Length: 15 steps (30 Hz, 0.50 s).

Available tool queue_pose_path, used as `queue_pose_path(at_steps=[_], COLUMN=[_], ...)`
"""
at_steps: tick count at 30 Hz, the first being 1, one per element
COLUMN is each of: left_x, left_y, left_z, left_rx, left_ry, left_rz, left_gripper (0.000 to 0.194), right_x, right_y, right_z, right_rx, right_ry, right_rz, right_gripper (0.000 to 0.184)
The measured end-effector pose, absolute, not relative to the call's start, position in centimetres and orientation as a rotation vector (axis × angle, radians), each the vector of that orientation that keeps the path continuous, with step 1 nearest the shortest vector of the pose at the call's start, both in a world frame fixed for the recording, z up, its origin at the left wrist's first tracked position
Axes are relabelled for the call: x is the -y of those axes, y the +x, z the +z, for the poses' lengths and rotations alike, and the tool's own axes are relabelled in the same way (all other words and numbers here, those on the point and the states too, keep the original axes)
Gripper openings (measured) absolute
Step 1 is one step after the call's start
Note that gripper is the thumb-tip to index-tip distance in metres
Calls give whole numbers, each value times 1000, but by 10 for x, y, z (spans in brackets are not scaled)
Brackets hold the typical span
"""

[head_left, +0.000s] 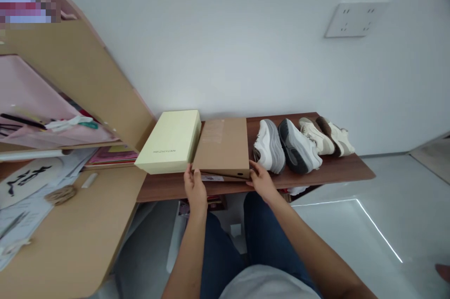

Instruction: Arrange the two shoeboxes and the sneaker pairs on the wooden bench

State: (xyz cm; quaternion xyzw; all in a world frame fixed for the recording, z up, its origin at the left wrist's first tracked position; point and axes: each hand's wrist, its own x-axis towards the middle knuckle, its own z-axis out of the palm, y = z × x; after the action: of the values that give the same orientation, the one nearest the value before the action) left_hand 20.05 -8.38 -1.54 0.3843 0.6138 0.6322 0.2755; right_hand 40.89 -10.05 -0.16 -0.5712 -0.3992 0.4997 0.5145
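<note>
A brown cardboard shoebox (pixel 222 145) lies on the dark wooden bench, a strip of tape across its top. Its front edge shows a narrow dark gap and part of a white label. At the front left corner, my left hand (pixel 195 188) grips the box with fingers along its side. My right hand (pixel 260 179) holds the front right corner, fingers bent round it. Close beside it on the left is a pale yellow shoebox (pixel 172 139) with printed lettering. To the right sit white-and-grey sneakers (pixel 270 146) and a pair of beige-and-brown shoes (pixel 339 138).
The wooden bench (pixel 351 170) runs along a white wall with a socket plate (pixel 357 19). At left stands a desk (pixel 80 224) with papers (pixel 28 210) and a shelf panel (pixel 87 74) beside the yellow box. Glossy floor (pixel 333 224) lies to the right.
</note>
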Motion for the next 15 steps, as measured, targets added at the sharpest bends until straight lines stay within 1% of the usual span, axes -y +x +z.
queue_pose_path(at_steps=[1,3,7,9,13,15], left_x=[85,87,90,92,101,105], left_y=[201,205,221,229,223,201], left_z=[-14,-11,-12,-13,-8,2], left_rx=[-1651,-1662,-1686,-1672,-1568,-1596], left_ry=[1040,1048,1065,1105,1210,1264], left_rz=[1683,1640,1600,1594,1533,1618], left_gripper=[54,53,56,58,55,52], right_x=[103,105,96,89,91,102], right_y=[410,411,409,410,415,406], right_z=[-4,-3,7,11,27,39], right_rx=[1044,1168,1328,1407,1500,1496], right_ry=[-1397,-1406,-1409,-1451,-1495,-1471], right_rz=[1101,941,819,727,414,268], right_gripper=[47,50,68,73,62,55])
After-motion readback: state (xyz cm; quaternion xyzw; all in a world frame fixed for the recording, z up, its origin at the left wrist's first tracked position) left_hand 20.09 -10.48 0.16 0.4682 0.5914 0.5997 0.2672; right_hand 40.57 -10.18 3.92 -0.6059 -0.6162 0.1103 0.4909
